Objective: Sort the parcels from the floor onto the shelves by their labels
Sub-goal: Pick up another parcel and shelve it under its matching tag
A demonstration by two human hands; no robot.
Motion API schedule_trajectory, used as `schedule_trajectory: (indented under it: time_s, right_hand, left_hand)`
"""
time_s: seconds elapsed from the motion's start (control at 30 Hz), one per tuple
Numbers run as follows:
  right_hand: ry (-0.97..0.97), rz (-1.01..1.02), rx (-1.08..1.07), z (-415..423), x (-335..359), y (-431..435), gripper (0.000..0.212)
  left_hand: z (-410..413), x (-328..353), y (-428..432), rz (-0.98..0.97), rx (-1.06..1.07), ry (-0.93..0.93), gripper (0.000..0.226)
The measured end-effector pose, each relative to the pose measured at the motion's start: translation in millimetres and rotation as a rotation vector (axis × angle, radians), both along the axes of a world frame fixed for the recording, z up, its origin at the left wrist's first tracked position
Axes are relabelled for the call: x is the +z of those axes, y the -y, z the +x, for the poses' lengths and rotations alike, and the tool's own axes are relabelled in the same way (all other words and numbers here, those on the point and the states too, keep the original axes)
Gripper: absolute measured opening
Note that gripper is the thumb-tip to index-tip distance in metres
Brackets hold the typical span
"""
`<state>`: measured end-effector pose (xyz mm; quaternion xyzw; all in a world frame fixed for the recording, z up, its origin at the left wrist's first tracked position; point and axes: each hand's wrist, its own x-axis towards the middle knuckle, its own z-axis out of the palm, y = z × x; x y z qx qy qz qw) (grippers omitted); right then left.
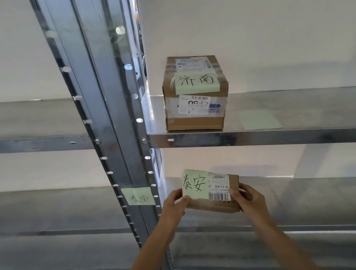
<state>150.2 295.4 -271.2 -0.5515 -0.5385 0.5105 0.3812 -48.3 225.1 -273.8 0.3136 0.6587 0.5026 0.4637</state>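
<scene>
A flat brown parcel [222,194] with a green note reading 泰安 and a barcode label is held at the lower metal shelf [302,206]. My left hand [175,203] grips its left end and my right hand [250,197] grips its right end. A matching green note 泰安 [138,196] is stuck on the upright post to the left. On the shelf above [266,135] stands a taller cardboard box [196,94] with a green note reading 济南.
The steel upright posts [120,121] divide the rack into a left and a right bay. A blank-looking green note [259,120] lies on the upper shelf to the right of the box. White walls stand behind the shelves.
</scene>
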Motion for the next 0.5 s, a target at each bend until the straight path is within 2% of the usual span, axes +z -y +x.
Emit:
schedule_trajectory:
  time_s: [0.1, 0.17, 0.27, 0.37, 0.5]
  right_hand:
    - [0.068, -0.020, -0.014, -10.8, -9.4, -14.9, 0.037]
    - [0.100, -0.039, 0.007, -18.7, -16.7, -23.9, 0.035]
    - [0.157, -0.055, 0.084, -32.2, -25.6, -37.6, 0.035]
    - [0.193, -0.096, 0.190, -45.2, -35.6, -50.0, 0.035]
    - [0.230, -0.129, 0.259, -59.2, -45.5, -61.8, 0.032]
  left_hand:
    - [-0.3, -4.5, -13.8, -0.076, 0.060, 0.024, 0.017]
    - [-1.0, -9.8, -26.8, -0.157, 0.112, 0.012, 0.026]
    - [-6.5, -21.3, -45.8, -0.283, 0.145, -0.100, 0.041]
    - [-13.2, -27.3, -59.7, -0.345, 0.180, -0.030, 0.039]
    - [-26.3, -38.4, -76.7, -0.372, 0.217, -0.046, 0.031]
